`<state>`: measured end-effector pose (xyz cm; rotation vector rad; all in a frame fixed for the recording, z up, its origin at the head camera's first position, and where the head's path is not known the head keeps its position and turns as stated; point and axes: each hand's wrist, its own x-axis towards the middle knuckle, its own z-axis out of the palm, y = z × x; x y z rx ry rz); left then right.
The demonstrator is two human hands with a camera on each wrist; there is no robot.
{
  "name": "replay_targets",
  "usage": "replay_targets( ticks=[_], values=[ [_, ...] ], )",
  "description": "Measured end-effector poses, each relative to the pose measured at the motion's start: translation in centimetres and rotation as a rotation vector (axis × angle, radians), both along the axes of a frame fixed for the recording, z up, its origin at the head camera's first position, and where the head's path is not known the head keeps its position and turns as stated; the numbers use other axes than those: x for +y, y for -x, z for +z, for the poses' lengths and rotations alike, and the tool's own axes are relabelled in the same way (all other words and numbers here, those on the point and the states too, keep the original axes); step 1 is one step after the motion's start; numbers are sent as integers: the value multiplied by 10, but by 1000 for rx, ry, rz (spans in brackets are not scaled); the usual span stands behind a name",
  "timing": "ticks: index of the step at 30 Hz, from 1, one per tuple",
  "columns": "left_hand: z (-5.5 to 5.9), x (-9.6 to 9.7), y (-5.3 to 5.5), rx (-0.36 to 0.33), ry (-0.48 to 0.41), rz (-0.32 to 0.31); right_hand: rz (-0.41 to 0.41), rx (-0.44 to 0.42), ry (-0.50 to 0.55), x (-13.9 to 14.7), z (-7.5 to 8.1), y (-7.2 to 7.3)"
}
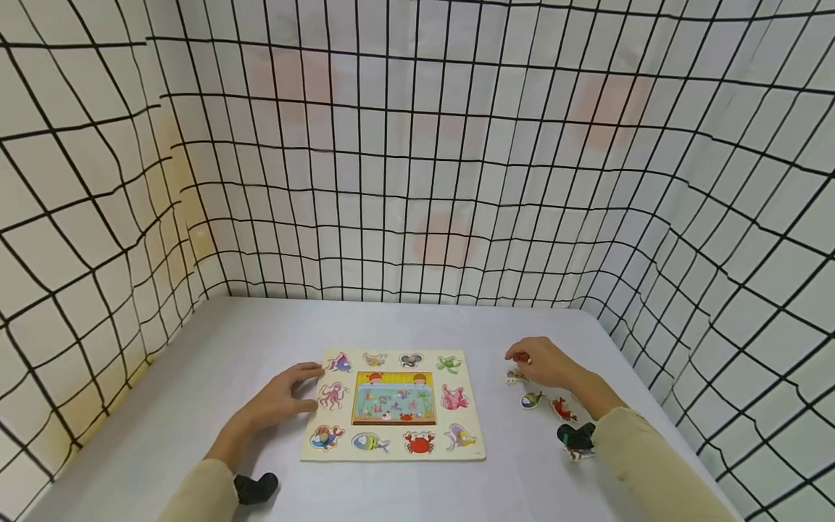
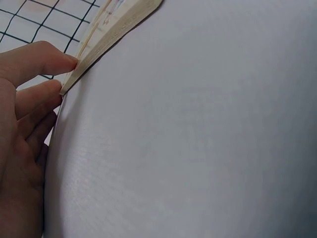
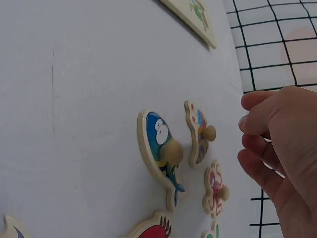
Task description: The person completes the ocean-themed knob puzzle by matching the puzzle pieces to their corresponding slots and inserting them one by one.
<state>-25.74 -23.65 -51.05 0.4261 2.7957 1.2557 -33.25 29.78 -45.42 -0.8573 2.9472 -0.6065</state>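
Black-gridded white walls (image 1: 427, 170) stand behind — and beside — a white table (image 1: 404, 328).

A booth-like setting: white walls (image 1: 359, 177) (black grid (image 1: 386, 145) across them) round three sides of a table (image 1: 522, 475)

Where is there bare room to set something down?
Bare table lies behind the puzzle board, up to the grid-lined wall, and in a strip between the board and the loose pieces. It's crowded around those pieces, near the right hand, and where the left hand touches the board.
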Motion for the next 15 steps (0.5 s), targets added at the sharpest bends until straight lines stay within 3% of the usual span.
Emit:
replay_targets(
  ticks=[15],
  values=[
    [0, 0, 2, 3, 13, 3, 50, -22, 4, 14, -23, 6]
  ],
)
